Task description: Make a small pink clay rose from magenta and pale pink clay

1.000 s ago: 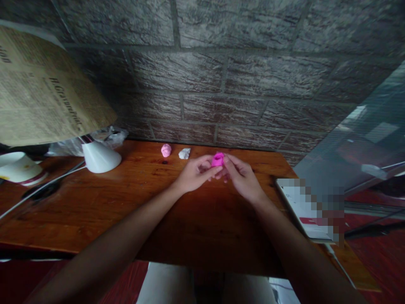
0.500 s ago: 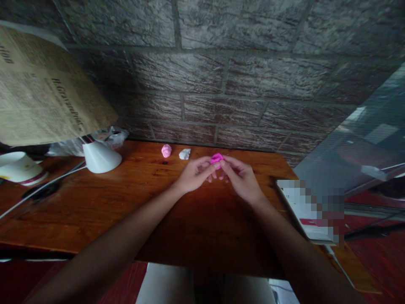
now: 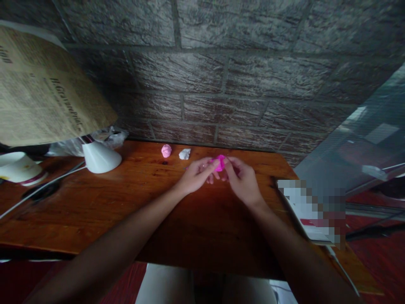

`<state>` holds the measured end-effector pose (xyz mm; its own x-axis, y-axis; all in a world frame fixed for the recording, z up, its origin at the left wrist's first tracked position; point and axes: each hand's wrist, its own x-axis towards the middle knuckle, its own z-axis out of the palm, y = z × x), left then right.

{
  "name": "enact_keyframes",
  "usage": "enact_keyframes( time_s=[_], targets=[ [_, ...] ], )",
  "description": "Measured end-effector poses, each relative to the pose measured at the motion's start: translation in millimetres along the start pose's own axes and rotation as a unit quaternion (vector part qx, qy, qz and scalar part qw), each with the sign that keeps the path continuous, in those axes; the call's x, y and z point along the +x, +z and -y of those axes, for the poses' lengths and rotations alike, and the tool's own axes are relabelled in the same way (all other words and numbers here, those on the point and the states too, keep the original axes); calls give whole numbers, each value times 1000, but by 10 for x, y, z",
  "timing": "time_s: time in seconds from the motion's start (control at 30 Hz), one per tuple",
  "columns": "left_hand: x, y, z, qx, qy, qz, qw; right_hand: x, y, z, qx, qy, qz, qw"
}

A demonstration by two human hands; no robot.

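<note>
Both my hands meet over the middle of a wooden table (image 3: pixel 95 211), pinching a small bright pink lump of clay (image 3: pixel 220 162) between their fingertips. My left hand (image 3: pixel 196 177) grips it from the left with fingers curled. From the right, my right hand (image 3: pixel 242 179) holds it with thumb and fingers closed around it. The lump sits just above the tabletop. Behind my hands, near the wall, lie a pale pink clay piece (image 3: pixel 166 150) and a white clay piece (image 3: pixel 184 153).
A white cone-shaped lamp base (image 3: pixel 100 157) with a cable stands at the back left, beside crumpled plastic (image 3: pixel 110 137). A newspaper-print lampshade (image 3: pixel 44 93) hangs over the left. A white cup (image 3: pixel 17 166) is far left. Papers (image 3: pixel 303 207) lie at the right edge. A brick wall backs the table.
My fingers have kept working the pink lump, turning it slightly between both hands. Both hands stay in about the same place.
</note>
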<state>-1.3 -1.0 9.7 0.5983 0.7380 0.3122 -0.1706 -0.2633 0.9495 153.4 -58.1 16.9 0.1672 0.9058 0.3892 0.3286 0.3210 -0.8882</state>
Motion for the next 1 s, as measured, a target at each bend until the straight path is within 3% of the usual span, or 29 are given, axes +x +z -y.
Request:
enact_keyframes(
  time_s=[0.2,0.5,1.0],
  targets=[
    [-2,0,63,14,23,-60,998,-29,8,7,-31,-6,-32,999],
    [-69,29,-41,252,128,-144,948,-42,27,64,37,-6,-36,999],
    [-42,-38,-32,243,132,-156,948,-77,60,64,63,40,20,997]
  ],
)
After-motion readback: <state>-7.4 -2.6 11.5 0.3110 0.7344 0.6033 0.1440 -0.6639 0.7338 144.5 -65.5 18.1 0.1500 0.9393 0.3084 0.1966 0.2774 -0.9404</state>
